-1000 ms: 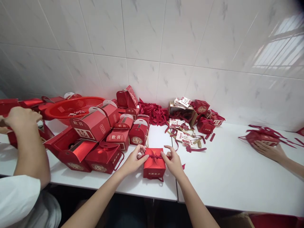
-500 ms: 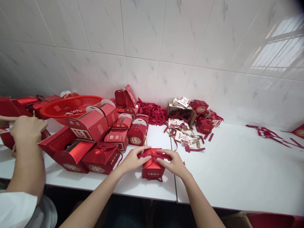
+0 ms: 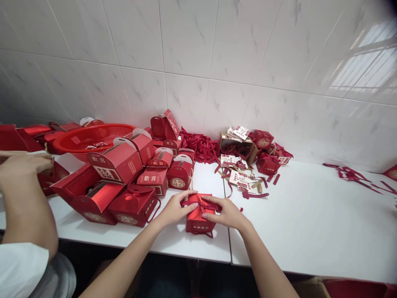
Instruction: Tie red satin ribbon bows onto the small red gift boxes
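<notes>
"What's the room like where you are?"

"I'm at a white table [image 3: 285, 227] against a pale tiled wall [image 3: 186, 37] with grey veining. At far left a co-worker's arm [image 3: 27, 207], in a white sleeve [image 3: 21, 265], reaches over the table near a red plastic basket [image 3: 72, 140]. Then come piled red boxes and a heap of dark ribbons [image 3: 201, 147] by the wall."

"And right before you?"

"A small gift box [image 3: 200, 227], upright near the front edge, just left of the table seam. Its bow [image 3: 202, 204] stretches both ways: my left hand [image 3: 176, 207] holds one side between thumb and fingers, and my right hand [image 3: 228, 210] holds the other, thumb resting on the lid."

"Further right?"

"A brown carton [image 3: 252, 152] topped with cards, small tied boxes [image 3: 268, 164] beside it, then loose strips [image 3: 350, 174]. Window light shines off the tiles."

"Any writing?"

"From the left: the big box [image 3: 122, 163] reads 歡喜, with 囍 on its panel. A smaller box [image 3: 152, 182] also says 歡喜. The next box [image 3: 180, 167] has a round gold emblem I can't make out. Mine carries pale characters too small to read. The cards [image 3: 240, 179] bear bold red characters."
</notes>
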The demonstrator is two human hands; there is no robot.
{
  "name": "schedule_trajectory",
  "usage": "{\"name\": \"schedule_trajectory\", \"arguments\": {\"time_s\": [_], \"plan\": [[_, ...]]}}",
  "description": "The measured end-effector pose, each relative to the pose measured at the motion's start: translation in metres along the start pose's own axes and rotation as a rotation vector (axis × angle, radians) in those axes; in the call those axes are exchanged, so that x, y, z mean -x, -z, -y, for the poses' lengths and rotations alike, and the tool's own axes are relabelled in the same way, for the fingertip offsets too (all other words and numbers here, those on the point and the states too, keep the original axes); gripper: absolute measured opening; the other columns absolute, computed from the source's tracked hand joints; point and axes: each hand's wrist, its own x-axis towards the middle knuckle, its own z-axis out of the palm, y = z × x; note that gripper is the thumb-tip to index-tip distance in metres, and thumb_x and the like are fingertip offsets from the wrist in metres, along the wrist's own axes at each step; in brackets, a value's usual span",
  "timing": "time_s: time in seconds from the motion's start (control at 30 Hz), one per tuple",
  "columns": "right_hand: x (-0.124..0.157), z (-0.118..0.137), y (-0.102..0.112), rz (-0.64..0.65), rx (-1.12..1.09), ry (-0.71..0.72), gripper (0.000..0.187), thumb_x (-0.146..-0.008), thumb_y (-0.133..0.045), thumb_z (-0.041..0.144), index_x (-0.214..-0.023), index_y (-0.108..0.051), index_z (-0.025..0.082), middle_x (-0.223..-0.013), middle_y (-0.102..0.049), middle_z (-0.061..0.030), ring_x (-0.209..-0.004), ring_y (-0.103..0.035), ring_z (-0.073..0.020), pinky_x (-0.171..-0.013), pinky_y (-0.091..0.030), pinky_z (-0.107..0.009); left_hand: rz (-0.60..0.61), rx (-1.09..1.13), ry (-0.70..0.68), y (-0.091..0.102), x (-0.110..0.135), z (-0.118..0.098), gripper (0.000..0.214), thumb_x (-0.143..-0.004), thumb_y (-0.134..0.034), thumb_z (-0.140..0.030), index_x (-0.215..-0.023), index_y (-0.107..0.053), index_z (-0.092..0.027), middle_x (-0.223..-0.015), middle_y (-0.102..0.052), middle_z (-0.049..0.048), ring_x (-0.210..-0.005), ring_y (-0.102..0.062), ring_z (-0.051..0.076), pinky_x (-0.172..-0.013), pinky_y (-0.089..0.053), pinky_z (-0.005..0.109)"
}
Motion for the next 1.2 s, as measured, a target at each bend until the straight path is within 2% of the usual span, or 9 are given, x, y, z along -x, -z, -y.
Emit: {"name": "schedule_trajectory", "arguments": {"time_s": [0.2, 0.3, 0.4, 0.53, 0.67, 0.8, 0.97, 1.07, 1.2], "plan": [[0.000, -0.009, -0.003, -0.028, -0.157, -0.012, 0.052, -0.075, -0.066, 0.045, -0.123, -0.059, 0.024, -0.111, -0.067, -0.0071, -0.086, -0.063, -0.0207, -0.075, -0.053, -0.034, -0.027, 0.091, -0.012, 0.001, 0.003, 0.003, 0.042, -0.080, -0.057, -0.038, -0.117, -0.053, -0.019, -0.064, -0.034, -0.0068, -0.058, -0.038, 0.011, -0.058, -0.037, 0.023], [0.000, -0.014, -0.003, -0.096, -0.205, -0.031, 0.041, -0.080, -0.060, 0.043, -0.114, -0.062, 0.020, -0.088, -0.067, -0.0050, -0.063, -0.055, -0.0132, -0.056, -0.046, -0.025, 0.023, 0.174, -0.001, 0.002, 0.002, 0.006, 0.036, -0.083, -0.051, -0.041, -0.111, -0.052, -0.018, -0.061, -0.028, -0.0080, -0.055, -0.034, 0.010, -0.054, -0.033, 0.022], [-0.001, -0.017, -0.001, -0.129, -0.188, -0.038, 0.030, -0.081, -0.060, 0.041, -0.100, -0.059, 0.019, -0.054, -0.041, 0.0074, -0.047, -0.033, -0.0085, -0.046, -0.029, -0.022, 0.064, 0.186, -0.004, 0.005, -0.001, 0.009, 0.035, -0.082, -0.052, -0.041, -0.107, -0.052, -0.017, -0.060, -0.028, -0.0086, -0.055, -0.033, 0.010, -0.055, -0.031, 0.022], [-0.001, -0.020, 0.002, -0.149, -0.228, -0.040, 0.025, -0.080, -0.061, 0.038, -0.086, -0.043, 0.022, -0.053, -0.025, 0.0114, -0.048, -0.025, -0.0081, -0.047, -0.022, -0.022, 0.118, 0.178, -0.033, 0.009, -0.003, 0.011, 0.033, -0.081, -0.054, -0.040, -0.104, -0.052, -0.016, -0.060, -0.031, -0.0087, -0.055, -0.034, 0.010, -0.057, -0.031, 0.024], [0.004, -0.020, 0.008, -0.163, -0.079, 0.060, 0.023, -0.079, -0.054, 0.023, -0.069, -0.033, 0.023, -0.057, -0.032, 0.0080, -0.051, -0.029, -0.0088, -0.050, -0.026, -0.022, 0.083, 0.177, -0.017, 0.012, 0.000, 0.011, 0.036, -0.083, -0.050, -0.040, -0.111, -0.049, -0.018, -0.059, -0.032, -0.0085, -0.053, -0.035, 0.010, -0.055, -0.031, 0.023], [0.011, -0.017, 0.012, -0.167, 0.104, 0.121, 0.022, -0.070, -0.050, 0.010, -0.057, -0.037, 0.020, -0.064, -0.044, 0.0021, -0.060, -0.042, -0.0114, -0.056, -0.034, -0.025, 0.058, 0.067, 0.190, 0.022, 0.003, 0.011, 0.028, -0.085, -0.040, -0.037, -0.106, -0.049, -0.019, -0.059, -0.040, -0.0070, -0.049, -0.037, 0.010, -0.050, -0.030, 0.022], [0.008, -0.017, 0.001, -0.486, 0.273, 0.148, 0.019, -0.078, -0.053, 0.016, -0.060, -0.054, 0.018, -0.070, -0.049, -0.0021, -0.061, -0.050, -0.0133, -0.057, -0.042, -0.026, 0.379, 0.001, 0.327, 0.041, 0.002, 0.002, 0.022, -0.068, -0.063, -0.033, -0.076, -0.064, -0.013, -0.056, -0.054, -0.0014, -0.043, -0.040, 0.009, -0.042, -0.026, 0.021], [0.004, -0.012, -0.008, -0.643, 0.242, 0.224, 0.019, -0.081, -0.056, 0.019, -0.063, -0.061, 0.018, -0.070, -0.053, -0.0034, -0.062, -0.053, -0.0139, -0.057, -0.044, -0.027, 0.510, 0.158, 0.289, 0.041, 0.003, -0.012, 0.031, -0.071, -0.064, -0.041, -0.083, -0.069, -0.013, -0.055, -0.052, -0.0026, -0.041, -0.034, 0.006, -0.041, -0.026, 0.020], [0.002, 0.006, -0.018, -0.570, 0.082, 0.247, 0.018, -0.082, -0.058, 0.019, -0.066, -0.068, 0.020, -0.071, -0.057, -0.0037, -0.063, -0.055, -0.0139, -0.057, -0.045, -0.026, 0.296, 0.293, 0.132, 0.020, 0.008, -0.031, 0.038, -0.084, -0.050, -0.047, -0.088, -0.069, -0.014, -0.058, -0.047, -0.0035, -0.046, -0.035, 0.007, -0.047, -0.033, 0.020]]}}
